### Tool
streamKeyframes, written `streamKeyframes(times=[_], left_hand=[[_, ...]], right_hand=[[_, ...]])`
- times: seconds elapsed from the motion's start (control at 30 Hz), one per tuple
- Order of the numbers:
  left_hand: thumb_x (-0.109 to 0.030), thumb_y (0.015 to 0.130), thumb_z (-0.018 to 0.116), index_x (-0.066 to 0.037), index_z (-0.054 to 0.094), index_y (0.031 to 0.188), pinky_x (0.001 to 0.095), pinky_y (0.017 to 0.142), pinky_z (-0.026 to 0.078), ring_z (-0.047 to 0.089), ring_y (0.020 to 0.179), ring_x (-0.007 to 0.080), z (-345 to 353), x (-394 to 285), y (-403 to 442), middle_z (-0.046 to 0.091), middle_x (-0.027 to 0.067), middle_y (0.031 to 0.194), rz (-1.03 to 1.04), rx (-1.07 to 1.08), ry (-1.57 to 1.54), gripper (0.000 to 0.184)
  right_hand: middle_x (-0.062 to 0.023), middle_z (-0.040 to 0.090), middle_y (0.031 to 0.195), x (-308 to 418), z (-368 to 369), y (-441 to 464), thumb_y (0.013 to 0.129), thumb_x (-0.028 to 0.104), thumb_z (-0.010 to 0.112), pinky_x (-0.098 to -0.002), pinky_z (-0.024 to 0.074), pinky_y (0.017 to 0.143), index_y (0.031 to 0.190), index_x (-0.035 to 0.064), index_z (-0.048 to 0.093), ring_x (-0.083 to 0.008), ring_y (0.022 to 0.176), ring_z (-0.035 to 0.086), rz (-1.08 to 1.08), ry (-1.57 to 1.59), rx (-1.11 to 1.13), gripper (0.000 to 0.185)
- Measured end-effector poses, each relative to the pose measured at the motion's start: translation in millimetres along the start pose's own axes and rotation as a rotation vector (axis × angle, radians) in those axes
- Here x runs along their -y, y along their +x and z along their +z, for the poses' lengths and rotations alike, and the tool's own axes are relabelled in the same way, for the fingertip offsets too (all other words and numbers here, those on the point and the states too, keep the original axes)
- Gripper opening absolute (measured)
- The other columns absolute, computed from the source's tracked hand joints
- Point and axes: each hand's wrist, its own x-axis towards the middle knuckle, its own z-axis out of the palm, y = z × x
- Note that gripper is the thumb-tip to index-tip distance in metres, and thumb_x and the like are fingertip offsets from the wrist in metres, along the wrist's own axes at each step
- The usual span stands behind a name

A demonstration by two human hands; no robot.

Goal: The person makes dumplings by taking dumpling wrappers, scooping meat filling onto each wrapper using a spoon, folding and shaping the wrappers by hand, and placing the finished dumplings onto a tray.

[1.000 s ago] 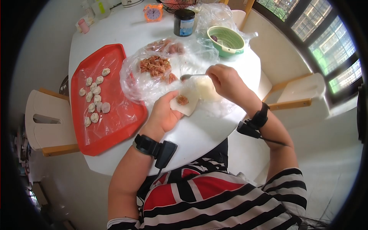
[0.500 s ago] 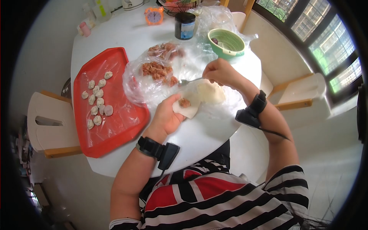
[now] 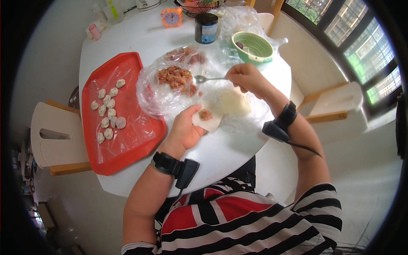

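Observation:
A thin dough wrapper lies across the palm and fingers of my left hand, its edge under my thumb. On it sits a small lump of meat filling. My right hand grips the handle end of a metal spoon, whose bowl points left, close to the minced meat in a clear plastic bag. A stack of wrappers rests on plastic just below my right hand. At left, a red tray lined with clear film carries several folded wontons.
Behind the meat stand a dark-lidded jar, a green colander with something dark in it, and an orange clock. Chairs flank the white table at left and right.
My right hand has moved the spoon up and slightly left, away from the wrapper and toward the minced meat. My left hand holds the wrapper with its filling almost unmoved.

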Motion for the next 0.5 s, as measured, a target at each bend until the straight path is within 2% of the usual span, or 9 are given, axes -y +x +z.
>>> streamKeyframes(times=[0.03, 0.07, 0.13, 0.27, 0.37, 0.43, 0.47, 0.5], left_hand=[[-0.016, 0.098, 0.042, 0.009, 0.039, 0.131, 0.0463, 0.103, 0.044, 0.052, 0.121, 0.0326, 0.3, -0.1, -0.2, 0.05, 0.0202, 0.131, 0.0, -0.001, 0.0, 0.042], [-0.016, 0.098, 0.042, 0.009, 0.039, 0.131, 0.0462, 0.103, 0.044, 0.052, 0.12, 0.0325, 1.0, -0.3, -0.6, 0.051, 0.0202, 0.13, 0.0, -0.003, -0.002, 0.041], [-0.016, 0.098, 0.042, 0.009, 0.04, 0.13, 0.0461, 0.103, 0.044, 0.052, 0.12, 0.0324, 1.1, -0.5, -0.6, 0.051, 0.0202, 0.13, 0.0, -0.006, -0.006, 0.041], [-0.016, 0.098, 0.042, 0.008, 0.041, 0.129, 0.0456, 0.102, 0.045, 0.053, 0.119, 0.0322, 0.9, 0.0, 0.0, 0.052, 0.0201, 0.129, 0.001, -0.01, -0.01, 0.04], [-0.016, 0.098, 0.042, 0.009, 0.042, 0.128, 0.0452, 0.101, 0.045, 0.054, 0.118, 0.0321, 0.0, -0.3, 0.6, 0.052, 0.0203, 0.128, 0.002, -0.001, 0.001, 0.039], [-0.016, 0.098, 0.042, 0.009, 0.042, 0.128, 0.045, 0.101, 0.045, 0.054, 0.118, 0.0321, -0.7, -0.8, 0.9, 0.052, 0.0205, 0.128, -0.003, 0.004, 0.009, 0.039], [-0.016, 0.098, 0.042, 0.009, 0.042, 0.128, 0.045, 0.101, 0.045, 0.054, 0.118, 0.0322, -0.7, -1.0, 1.0, 0.052, 0.0208, 0.127, -0.007, -0.001, 0.004, 0.039], [-0.016, 0.098, 0.041, 0.01, 0.042, 0.128, 0.045, 0.101, 0.045, 0.054, 0.118, 0.0323, -0.6, -1.3, 1.2, 0.053, 0.0211, 0.127, -0.011, -0.005, -0.001, 0.039]], right_hand=[[-0.002, 0.053, 0.063, -1.3, 2.3, -0.6, 0.086, 0.009, 0.057, -0.0221, 0.0341, 0.046, 0.09, -0.0022, 0.066, -0.0086, 0.053, 0.044, -0.152, -0.195, -0.078, 0.014], [-0.002, 0.053, 0.063, -1.6, 2.8, -2.0, 0.086, 0.009, 0.057, -0.0221, 0.0341, 0.046, 0.09, -0.0022, 0.066, -0.0086, 0.053, 0.044, -0.152, -0.194, -0.077, 0.014], [-0.0046, 0.057, 0.065, -2.2, 2.5, -4.6, 0.087, 0.01, 0.058, -0.0247, 0.0392, 0.05, 0.091, -0.0016, 0.066, -0.0098, 0.056, 0.048, -0.312, -0.477, -0.11, 0.014], [-0.0066, 0.059, 0.066, -9.6, 1.2, -3.7, 0.085, 0.008, 0.058, -0.0278, 0.0418, 0.052, 0.09, -0.003, 0.065, -0.0102, 0.056, 0.049, -0.433, -0.521, -0.055, 0.014], [-0.0048, 0.06, 0.067, -7.8, -4.3, -3.0, 0.085, 0.008, 0.058, -0.0256, 0.0396, 0.049, 0.087, -0.0017, 0.066, -0.01, 0.056, 0.049, -0.397, -0.524, -0.026, 0.013], [-0.0023, 0.055, 0.064, 4.1, -8.2, -6.0, 0.084, 0.006, 0.059, -0.0233, 0.0345, 0.044, 0.086, -0.0022, 0.067, -0.009, 0.051, 0.044, 0.026, -0.238, 0.087, 0.012], [-0.0023, 0.055, 0.064, 2.1, -10.8, -2.9, 0.084, 0.006, 0.059, -0.0233, 0.0345, 0.044, 0.086, -0.0022, 0.067, -0.009, 0.051, 0.044, 0.026, -0.237, 0.086, 0.012], [-0.001, 0.052, 0.063, -1.9, -14.6, 1.9, 0.083, 0.005, 0.059, -0.0221, 0.0306, 0.042, 0.086, -0.0033, 0.066, -0.0076, 0.049, 0.041, 0.122, -0.079, 0.11, 0.011]])
